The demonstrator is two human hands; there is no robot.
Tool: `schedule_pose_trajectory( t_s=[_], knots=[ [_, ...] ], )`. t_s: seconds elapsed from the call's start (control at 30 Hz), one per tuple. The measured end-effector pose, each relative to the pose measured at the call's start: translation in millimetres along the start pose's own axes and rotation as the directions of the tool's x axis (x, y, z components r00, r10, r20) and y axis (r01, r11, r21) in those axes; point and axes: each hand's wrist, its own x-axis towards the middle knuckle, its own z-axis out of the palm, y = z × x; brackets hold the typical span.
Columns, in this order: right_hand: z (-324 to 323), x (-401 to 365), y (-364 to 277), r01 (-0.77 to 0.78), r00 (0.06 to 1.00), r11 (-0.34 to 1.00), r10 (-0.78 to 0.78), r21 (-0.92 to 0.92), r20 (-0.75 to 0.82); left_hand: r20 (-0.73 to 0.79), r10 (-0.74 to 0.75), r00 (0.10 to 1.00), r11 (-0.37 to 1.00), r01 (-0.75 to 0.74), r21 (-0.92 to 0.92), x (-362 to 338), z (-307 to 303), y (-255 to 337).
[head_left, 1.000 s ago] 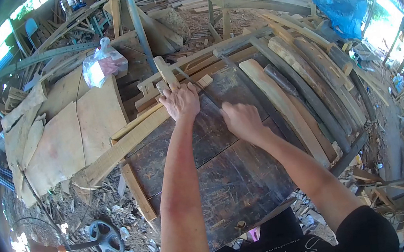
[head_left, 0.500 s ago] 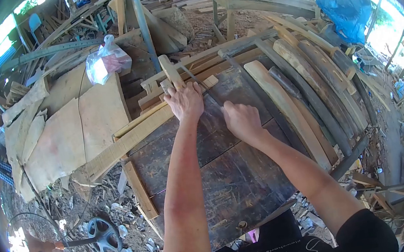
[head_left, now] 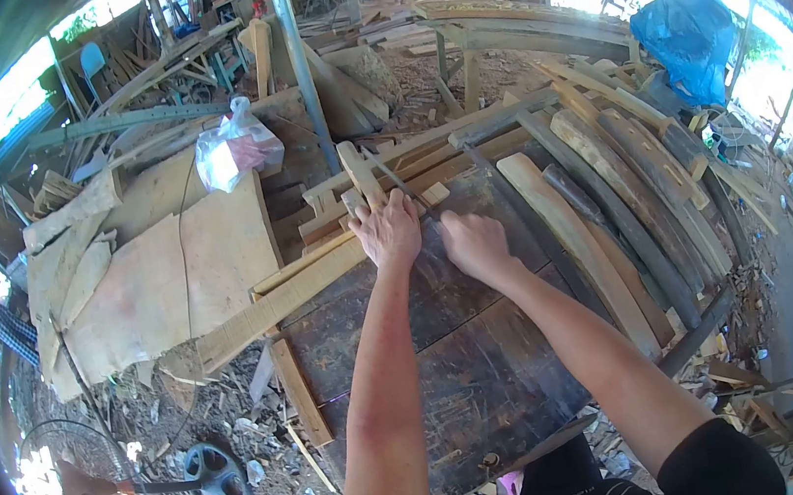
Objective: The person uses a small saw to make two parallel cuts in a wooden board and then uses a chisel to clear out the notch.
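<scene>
My left hand (head_left: 390, 230) presses down on a pale wooden strip (head_left: 276, 314) at the far edge of the dark worktable (head_left: 454, 389). A short wooden block (head_left: 360, 171) juts out just beyond its fingers, and the hand seems to hold it against the strip. My right hand (head_left: 476, 246) is closed around the near end of a long, thin metal tool (head_left: 391, 175) that looks like a file. The tool slants away past the left hand's fingers, across the strip's end. Its handle is hidden in my fist.
Curved timber pieces (head_left: 576, 255) lie along the table's right side. To the left are a thin plywood sheet (head_left: 153, 277) and a clear plastic bag (head_left: 239, 148). A metal post (head_left: 301, 71) stands beyond. A handwheel (head_left: 217, 482) is at lower left; a blue plastic sheet (head_left: 685, 44) hangs at right.
The view has tilted up a little, so the scene sits lower and farther right. My right hand has pushed the metal tool forward, closer to my left hand, which stays on the wood.
</scene>
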Motion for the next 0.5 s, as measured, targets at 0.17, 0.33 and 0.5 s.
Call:
schedule_pose_trajectory(
  t_s=[0.17, 0.33, 0.5],
  knots=[
    [5, 20, 0, 0.012, 1.000, 0.997, -0.012, 0.076, -0.004, 0.014, -0.009, 1.000, 1.000, 0.009, 0.008, 2, 0, 1],
    [-31, -16, 7, 0.008, 0.989, 1.000, -0.012, 0.026, 0.151, 0.000, 0.003, 1.000, 1.000, -0.003, 0.008, 2, -2, 1],
    [-8, 11, 1, 0.021, 0.998, 0.997, -0.025, 0.077, 0.050, -0.018, 0.006, 1.000, 1.000, -0.006, -0.010, 3, -2, 1]
  ],
)
